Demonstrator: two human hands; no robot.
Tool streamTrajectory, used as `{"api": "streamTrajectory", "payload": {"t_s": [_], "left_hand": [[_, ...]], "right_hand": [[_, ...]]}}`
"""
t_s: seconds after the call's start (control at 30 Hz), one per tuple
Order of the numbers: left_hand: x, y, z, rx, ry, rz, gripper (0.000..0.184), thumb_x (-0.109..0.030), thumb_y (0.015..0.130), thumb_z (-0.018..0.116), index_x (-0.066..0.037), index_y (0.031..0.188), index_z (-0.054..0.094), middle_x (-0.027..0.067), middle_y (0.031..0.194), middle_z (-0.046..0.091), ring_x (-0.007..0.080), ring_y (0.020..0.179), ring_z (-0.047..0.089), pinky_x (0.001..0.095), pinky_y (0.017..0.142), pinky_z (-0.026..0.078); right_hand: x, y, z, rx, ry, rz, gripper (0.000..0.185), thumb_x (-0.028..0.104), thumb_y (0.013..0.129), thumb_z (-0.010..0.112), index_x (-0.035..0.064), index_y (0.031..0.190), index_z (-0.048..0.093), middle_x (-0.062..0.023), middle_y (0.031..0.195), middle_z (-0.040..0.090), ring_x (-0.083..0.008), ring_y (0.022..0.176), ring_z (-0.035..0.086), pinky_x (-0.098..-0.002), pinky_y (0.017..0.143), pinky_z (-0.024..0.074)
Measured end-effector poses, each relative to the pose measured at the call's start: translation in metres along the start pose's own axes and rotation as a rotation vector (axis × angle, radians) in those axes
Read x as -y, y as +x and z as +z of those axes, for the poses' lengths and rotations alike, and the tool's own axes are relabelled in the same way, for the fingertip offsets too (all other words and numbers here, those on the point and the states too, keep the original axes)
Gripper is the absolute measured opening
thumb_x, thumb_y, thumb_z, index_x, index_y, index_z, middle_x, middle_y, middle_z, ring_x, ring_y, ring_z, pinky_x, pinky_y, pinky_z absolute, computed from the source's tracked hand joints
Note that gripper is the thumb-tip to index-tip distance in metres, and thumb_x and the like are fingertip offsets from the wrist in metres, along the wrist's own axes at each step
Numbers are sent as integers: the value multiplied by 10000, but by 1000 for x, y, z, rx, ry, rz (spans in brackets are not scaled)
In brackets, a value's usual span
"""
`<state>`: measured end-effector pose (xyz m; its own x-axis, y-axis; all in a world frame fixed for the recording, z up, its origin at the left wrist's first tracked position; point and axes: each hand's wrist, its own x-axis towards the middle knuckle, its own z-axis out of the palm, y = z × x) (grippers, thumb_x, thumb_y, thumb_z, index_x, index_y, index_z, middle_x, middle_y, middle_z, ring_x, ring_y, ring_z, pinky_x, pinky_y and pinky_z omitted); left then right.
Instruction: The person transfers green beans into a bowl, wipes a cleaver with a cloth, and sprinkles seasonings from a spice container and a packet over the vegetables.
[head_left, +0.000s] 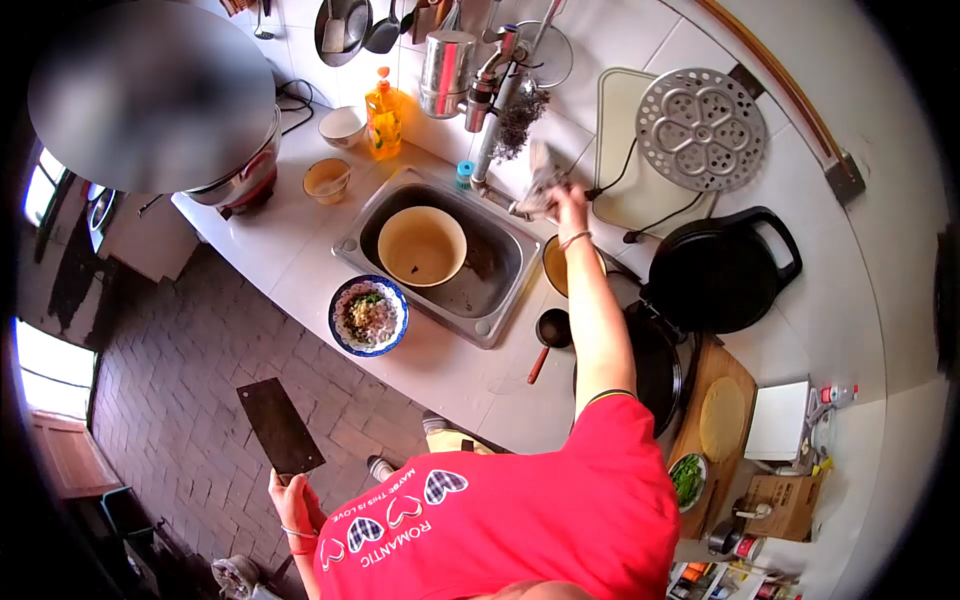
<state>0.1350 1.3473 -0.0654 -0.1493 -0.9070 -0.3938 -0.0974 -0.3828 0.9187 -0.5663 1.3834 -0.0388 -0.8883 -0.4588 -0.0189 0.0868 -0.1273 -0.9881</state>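
My left hand (290,505) is closed around the handle of a cleaver (280,425), its dark rectangular blade held out over the brick floor. My right hand (570,208) stretches across the counter and grips a crumpled greyish rag (543,180) beside the faucet (483,100), behind the sink. A yellowish basin (422,247) sits in the metal sink (518,275). On the counter's front edge stands a blue-rimmed bowl (335,325) of chopped ingredients. Under my right forearm, a yellowish bowl (560,268) is partly hidden.
A black pan (720,270) stands open at the right, with a red-handled ladle (540,362) nearby. A cutting board (745,375) carries a flat dough round (722,420). Orange dish soap (383,120) and small bowls (326,181) stand at the back left. A perforated steamer plate (702,130) leans on the wall.
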Motion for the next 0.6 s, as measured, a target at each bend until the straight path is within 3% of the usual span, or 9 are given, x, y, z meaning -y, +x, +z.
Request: {"api": "streamTrajectory", "payload": {"t_s": [0.03, 0.1, 0.17, 0.33, 0.43, 0.5, 0.53, 0.57, 0.6], "left_hand": [[3, -1, 1, -8, 7, -7, 133, -5, 755, 534, -43, 876, 494, 20, 515, 472, 122, 334, 417, 259, 313, 355], [2, -3, 7, -20, 12, -18, 133, -6, 756, 532, -42, 879, 498, 19, 518, 473, 120, 335, 416, 257, 315, 357], [-4, -10, 13, -42, 8, -33, 132, -6, 756, 530, -42, 879, 501, 17, 521, 473, 118, 337, 416, 256, 317, 359], [-3, -10, 19, -67, 57, -90, 146, -4, 758, 543, -45, 893, 502, 12, 530, 475, 115, 350, 423, 256, 328, 370], [-5, -14, 20, -90, 58, -74, 175, -10, 758, 563, -48, 923, 514, 7, 553, 489, 112, 378, 445, 256, 348, 386], [-3, -16, 19, -87, 14, -51, 197, -15, 755, 570, -45, 943, 521, 2, 574, 500, 105, 390, 456, 258, 362, 408], [-4, -18, 19, -78, 17, -38, 198, -15, 754, 570, -43, 943, 519, 3, 574, 501, 104, 391, 460, 258, 364, 414], [-5, -19, 20, -62, 24, -31, 200, -16, 753, 569, -41, 943, 517, 4, 574, 502, 104, 392, 463, 259, 366, 419], [-5, -20, 21, -75, 13, -32, 201, -16, 752, 569, -39, 945, 517, 4, 574, 503, 105, 391, 465, 260, 367, 421]], "right_hand": [[-18, -2, 2, -3, -141, 68, 237, 28, 742, 568, 6, 978, 584, -51, 873, 629, -191, 801, 599, -286, 740, 482], [-60, 12, -2, -86, -358, -280, 274, -4, 715, 532, 11, 985, 583, -51, 850, 631, -200, 782, 611, -290, 740, 486], [-58, 15, -4, -146, -545, -333, 255, -29, 707, 479, 19, 921, 608, -86, 808, 653, -194, 794, 619, -302, 751, 482], [-15, 37, 7, -107, -658, -606, 291, -63, 654, 426, 36, 819, 645, -109, 808, 662, -239, 822, 628, -310, 788, 477], [-63, 60, -7, 39, -637, -500, 340, -112, 681, 443, 37, 918, 636, -105, 883, 650, -222, 837, 615, -329, 786, 481], [-110, 85, -27, 75, -473, -331, 374, -71, 725, 479, 55, 1065, 570, -147, 953, 606, -281, 854, 593, -374, 775, 476], [-102, 71, -22, -91, -768, -588, 364, -25, 738, 505, 52, 1091, 542, -173, 1004, 582, -341, 943, 563, -424, 835, 451], [-77, 54, -14, -84, -1013, -407, 366, -12, 729, 506, 45, 1088, 544, -194, 1054, 561, -376, 1032, 511, -459, 908, 402], [-75, 57, -12, -75, -1010, -438, 390, -20, 711, 500, 34, 1096, 538, -195, 1084, 547, -375, 1060, 494, -453, 933, 387]]}}
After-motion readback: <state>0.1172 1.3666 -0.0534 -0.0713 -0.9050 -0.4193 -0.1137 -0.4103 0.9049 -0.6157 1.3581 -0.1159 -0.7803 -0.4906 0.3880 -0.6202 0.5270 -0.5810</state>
